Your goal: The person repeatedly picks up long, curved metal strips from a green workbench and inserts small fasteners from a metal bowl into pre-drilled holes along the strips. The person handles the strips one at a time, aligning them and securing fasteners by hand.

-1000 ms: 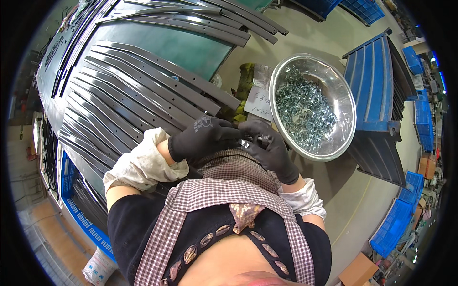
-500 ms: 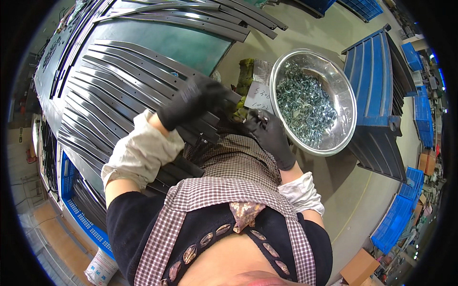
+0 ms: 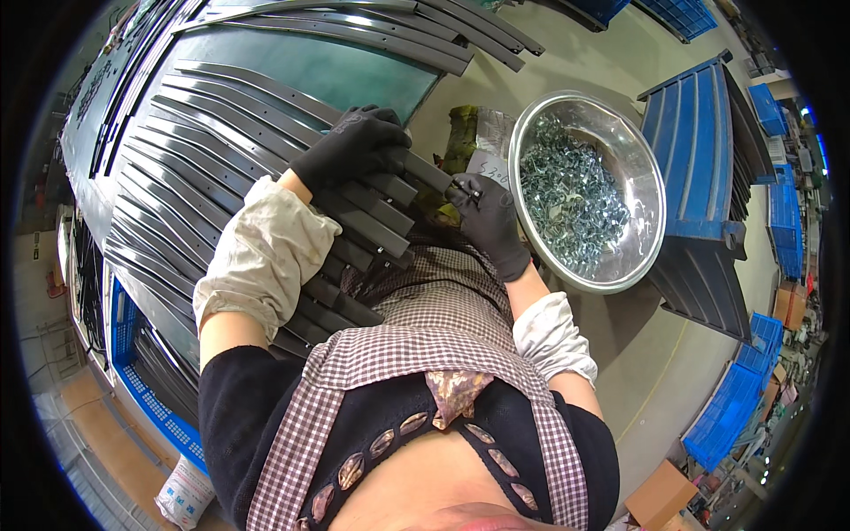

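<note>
My left hand point(image 3: 354, 149), in a black glove, is closed around a dark metal rail point(image 3: 428, 173) whose end sticks out to the right past the table's edge. At that end is my right hand point(image 3: 487, 217), also black-gloved, with its fingers pinched together around small metal pieces point(image 3: 467, 192). Their exact shape is partly hidden by the fingers. More dark rails point(image 3: 204, 159) lie side by side on the table under and left of my left hand. Right of my right hand stands a round metal basin point(image 3: 651, 199) holding a heap of small shiny metal pieces point(image 3: 575, 199).
Behind the basin's right side is a blue ribbed metal bin point(image 3: 682, 150). More rails point(image 3: 354, 31) lie across the far end of the green tabletop point(image 3: 310, 73). A marked paper sheet point(image 3: 487, 165) lies beside the basin. A blue plastic crate point(image 3: 155, 403) stands at lower left.
My left hand has moved up and slightly left, leaving the rail's end showing. My right hand has come up a little to that end. The view has shifted slightly.
</note>
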